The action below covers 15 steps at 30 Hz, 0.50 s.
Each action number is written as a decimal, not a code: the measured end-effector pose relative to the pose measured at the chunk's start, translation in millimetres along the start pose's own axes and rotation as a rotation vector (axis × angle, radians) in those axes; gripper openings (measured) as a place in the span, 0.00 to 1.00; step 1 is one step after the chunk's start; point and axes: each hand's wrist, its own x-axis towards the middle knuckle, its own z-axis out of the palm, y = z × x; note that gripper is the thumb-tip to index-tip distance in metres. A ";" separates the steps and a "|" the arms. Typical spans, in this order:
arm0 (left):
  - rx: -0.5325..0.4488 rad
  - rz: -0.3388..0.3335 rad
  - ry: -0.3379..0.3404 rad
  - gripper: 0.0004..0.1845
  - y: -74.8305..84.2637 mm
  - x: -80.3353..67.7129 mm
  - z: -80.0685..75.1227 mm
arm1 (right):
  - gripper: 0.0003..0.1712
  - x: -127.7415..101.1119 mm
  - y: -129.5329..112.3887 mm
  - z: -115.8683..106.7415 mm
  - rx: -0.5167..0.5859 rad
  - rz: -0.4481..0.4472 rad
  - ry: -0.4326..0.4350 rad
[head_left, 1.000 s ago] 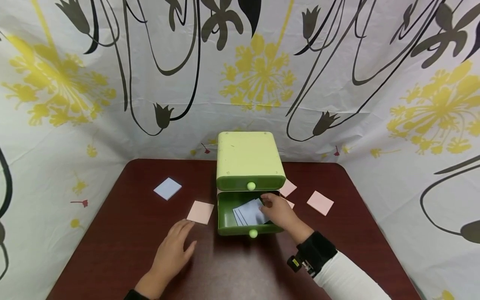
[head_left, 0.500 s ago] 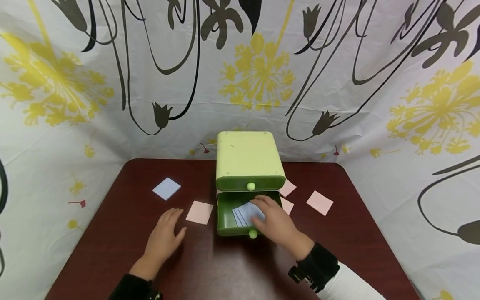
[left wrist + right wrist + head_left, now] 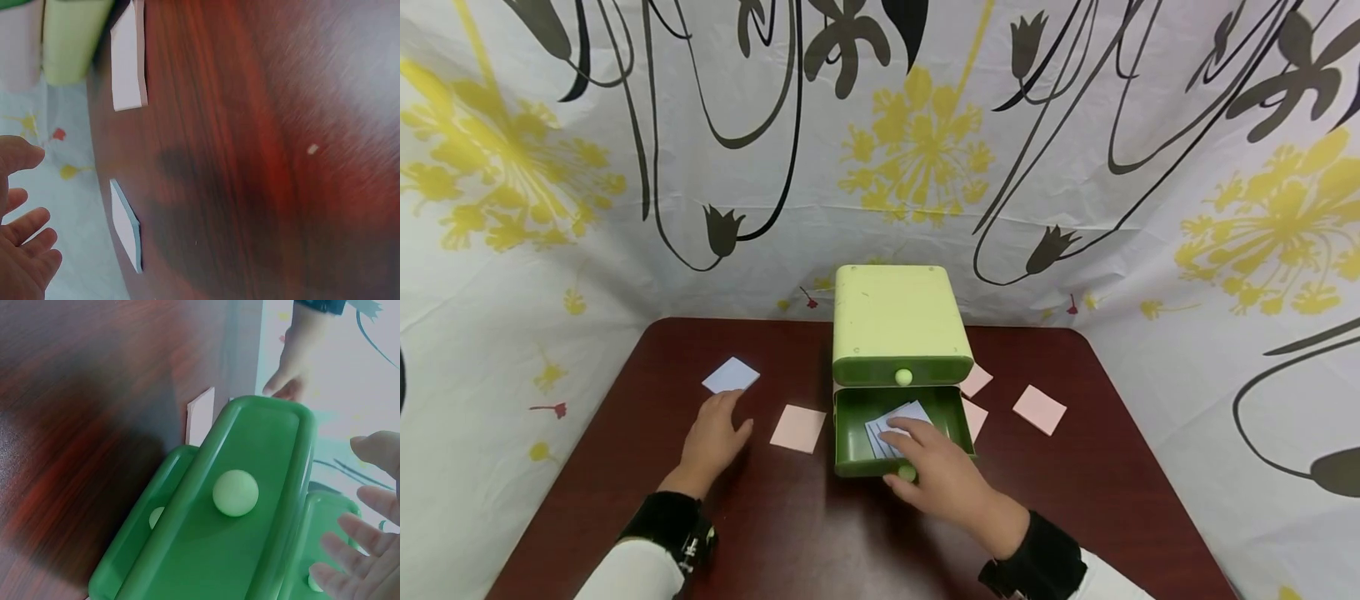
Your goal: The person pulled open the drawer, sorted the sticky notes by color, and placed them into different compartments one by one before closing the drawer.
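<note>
Both hands have shifted — left hand (image 3: 713, 436), fingers relaxed, now nears the blue pad (image 3: 731, 376); right hand (image 3: 942, 477), fingers spread, has left the drawer (image 3: 850, 442), blue notes (image 3: 897, 425) inside — pink pads (image 3: 798, 428) remain on the desk (image 3: 820, 533).

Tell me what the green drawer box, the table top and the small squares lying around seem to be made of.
Drawer box: apparently moulded plastic, smooth with rounded edges and a soft sheen. Table: dark reddish wood or wood-look laminate, glossy, grain streaks visible. Blue pad and pink pad: likely paper, matte, thin stacked edges.
</note>
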 end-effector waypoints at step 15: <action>-0.017 -0.125 -0.039 0.31 -31.8 49.0 -1.0 | 0.31 -9.7 -9.4 4.1 -0.079 -0.300 0.054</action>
